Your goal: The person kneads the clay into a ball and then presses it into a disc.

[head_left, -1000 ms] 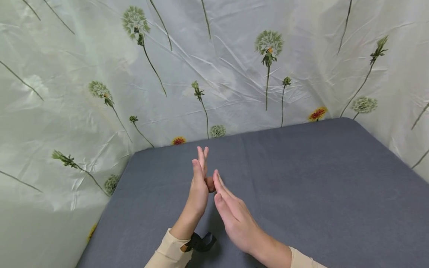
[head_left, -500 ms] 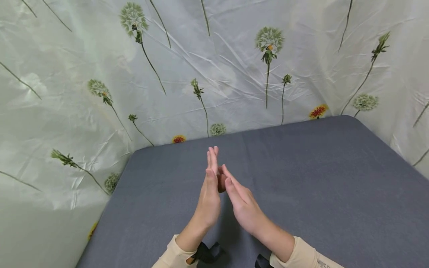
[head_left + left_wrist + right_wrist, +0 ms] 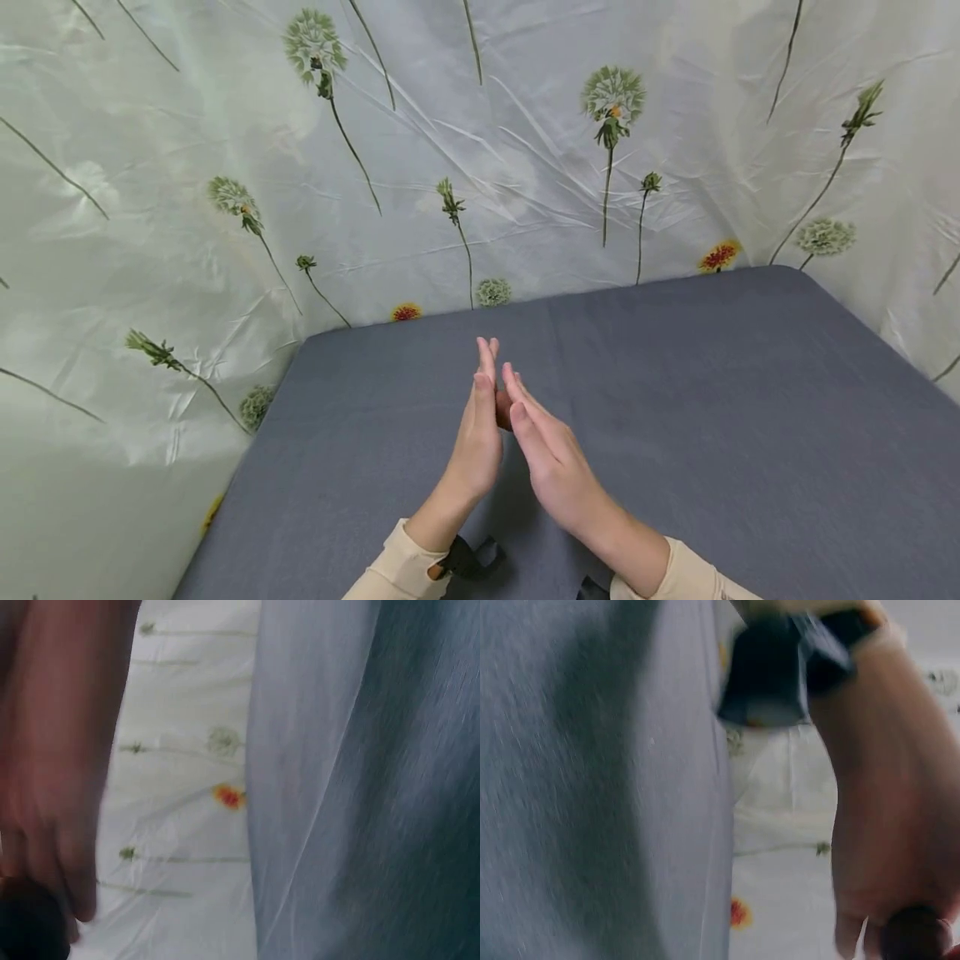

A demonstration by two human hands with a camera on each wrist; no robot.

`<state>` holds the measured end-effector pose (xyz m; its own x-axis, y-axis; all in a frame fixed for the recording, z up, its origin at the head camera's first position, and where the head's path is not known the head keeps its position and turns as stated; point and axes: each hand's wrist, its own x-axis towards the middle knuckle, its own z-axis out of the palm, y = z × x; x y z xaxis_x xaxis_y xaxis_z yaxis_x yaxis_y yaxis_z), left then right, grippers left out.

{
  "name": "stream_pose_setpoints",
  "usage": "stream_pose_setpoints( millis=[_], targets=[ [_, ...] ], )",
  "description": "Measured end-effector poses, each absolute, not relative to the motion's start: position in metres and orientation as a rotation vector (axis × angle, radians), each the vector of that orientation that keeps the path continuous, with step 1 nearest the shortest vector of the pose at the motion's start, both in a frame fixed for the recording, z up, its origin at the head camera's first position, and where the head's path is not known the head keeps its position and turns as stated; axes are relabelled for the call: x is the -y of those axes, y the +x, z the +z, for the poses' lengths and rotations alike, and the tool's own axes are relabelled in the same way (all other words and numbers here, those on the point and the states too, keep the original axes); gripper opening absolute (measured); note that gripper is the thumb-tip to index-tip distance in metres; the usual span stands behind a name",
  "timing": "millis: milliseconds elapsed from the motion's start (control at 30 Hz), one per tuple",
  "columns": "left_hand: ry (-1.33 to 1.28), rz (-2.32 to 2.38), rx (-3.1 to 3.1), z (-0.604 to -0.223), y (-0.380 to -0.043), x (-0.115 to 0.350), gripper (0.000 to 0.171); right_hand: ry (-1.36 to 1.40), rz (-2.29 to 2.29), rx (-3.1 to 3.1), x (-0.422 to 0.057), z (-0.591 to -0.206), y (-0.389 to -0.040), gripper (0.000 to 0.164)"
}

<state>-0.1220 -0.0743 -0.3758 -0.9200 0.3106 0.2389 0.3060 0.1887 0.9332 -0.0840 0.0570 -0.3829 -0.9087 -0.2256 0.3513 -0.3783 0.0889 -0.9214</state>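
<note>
Position: my left hand [image 3: 471, 458] and right hand [image 3: 558, 475] face each other above the grey table [image 3: 735, 400]. Item: a small brown rounded piece [image 3: 504, 411] is held between them, touching both hands. Finger state: straight on both hands, pressing the piece from either side; thumbs extended, not curled round it.

Change from one second earlier: both hands sit further right in the head view, carrying the piece along. The right thumb now covers more of the piece, and less of its surface shows.

Surface: smooth, cloth-like, with rounded far corners; a soft shadow lies below the hands. Surroundings: a pale, creased, shiny curtain [image 3: 525, 183] hangs behind and at both sides, printed with dandelions, long stems and red-and-yellow flowers. Clothing: cream sleeves [image 3: 405, 567]; a black strap [image 3: 474, 558] is fitted at the left wrist.
</note>
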Motion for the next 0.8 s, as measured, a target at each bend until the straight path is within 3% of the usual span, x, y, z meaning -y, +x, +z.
stream_pose_setpoints(
  millis=[233,567,800],
  targets=[
    [0.722,1.785,-2.545,-0.368,-0.104,0.065,0.062,0.531,2.118,2.275,-0.062,-0.389,-0.095,0.060],
    [0.553,2.014,-2.390,-0.365,-0.132,0.092,0.077,0.685,2.089,2.335,-0.042,-0.389,-0.072,0.056],
    [0.603,1.948,-2.355,-0.369,-0.126,0.085,0.070,0.703,1.863,2.218,-0.050,-0.384,-0.077,0.051]
  ],
)
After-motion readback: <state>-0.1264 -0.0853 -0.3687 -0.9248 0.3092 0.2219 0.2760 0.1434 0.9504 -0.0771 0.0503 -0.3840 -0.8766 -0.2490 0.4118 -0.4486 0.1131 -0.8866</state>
